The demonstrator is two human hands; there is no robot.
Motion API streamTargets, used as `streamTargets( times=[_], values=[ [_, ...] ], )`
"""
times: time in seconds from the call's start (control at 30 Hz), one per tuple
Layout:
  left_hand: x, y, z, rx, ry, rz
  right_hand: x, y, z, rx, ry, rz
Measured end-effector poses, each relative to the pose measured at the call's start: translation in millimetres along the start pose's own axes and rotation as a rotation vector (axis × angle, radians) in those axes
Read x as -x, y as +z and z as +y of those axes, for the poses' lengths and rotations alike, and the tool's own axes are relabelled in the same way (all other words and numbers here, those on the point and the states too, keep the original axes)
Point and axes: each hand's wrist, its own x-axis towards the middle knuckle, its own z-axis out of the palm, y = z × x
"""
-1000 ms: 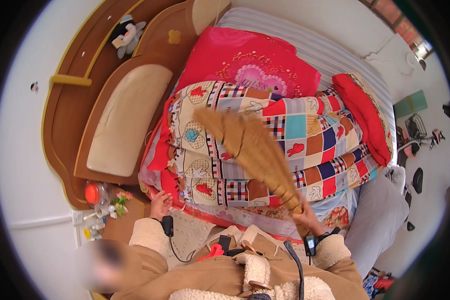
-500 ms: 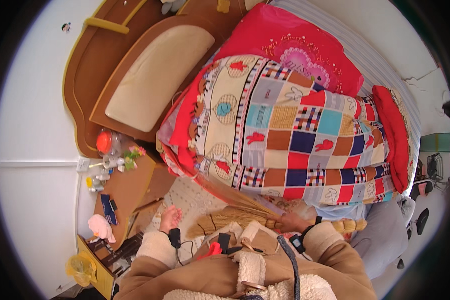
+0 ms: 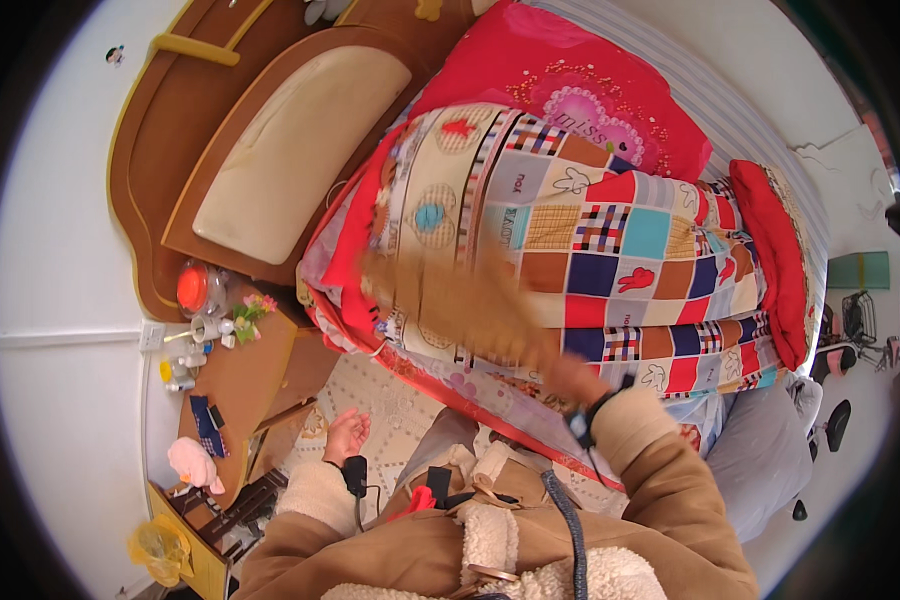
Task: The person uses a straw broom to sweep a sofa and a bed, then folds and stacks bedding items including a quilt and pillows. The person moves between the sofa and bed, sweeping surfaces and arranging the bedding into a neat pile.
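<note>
A straw broom, smeared by motion, is held up over the near left part of the patchwork quilt. My right hand is closed round it close to the bed's front edge, and the blur hides the single fingers. Whether the bristles touch the quilt I cannot tell. Down at the left, my left hand hangs above the patterned floor, its fingers loosely apart and holding nothing. A red pillow lies behind the quilt, and a folded red quilt sits at its right end.
A brown headboard with a cream panel stands at the left. Beside it a wooden desk carries a red-lidded jar, flowers and a pink plush thing. Grey bedding hangs at the right.
My right hand has lifted the broom from low in front of me up over the bed, its bristles swinging up. My left hand has barely moved; the view has shifted slightly.
</note>
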Motion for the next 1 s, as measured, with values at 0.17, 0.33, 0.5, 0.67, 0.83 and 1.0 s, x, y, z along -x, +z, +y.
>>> streamTargets(
  times=[0.17, 0.33, 0.5, 0.67, 0.83, 1.0],
  values=[
    [-25.9, 0.5, 19.0, -0.059, -0.020, -0.034, 87.5, 45.4, 7.6, 0.071, -0.118, -0.264],
    [-56.3, 46.0, 45.8, -0.164, -0.008, -0.073, 140.1, 27.2, 15.9, -0.384, -0.030, -0.020],
    [-78.3, 104.0, 73.8, -0.259, 0.089, -0.119, 185.5, 48.7, 11.0, -0.742, 0.014, 0.007],
    [-91.7, 143.5, 86.2, -0.323, 0.177, -0.222, 234.1, 72.9, 7.1, -1.026, 0.080, 0.117],
    [-67.4, 190.8, 65.5, -0.442, 0.093, -0.265, 262.5, 75.9, 7.1, -1.693, -0.171, 0.219],
    [-6.3, 251.9, 31.3, -0.636, 0.022, -0.592, 261.9, 101.6, 16.5, -1.757, -0.121, 0.433]
  ],
)
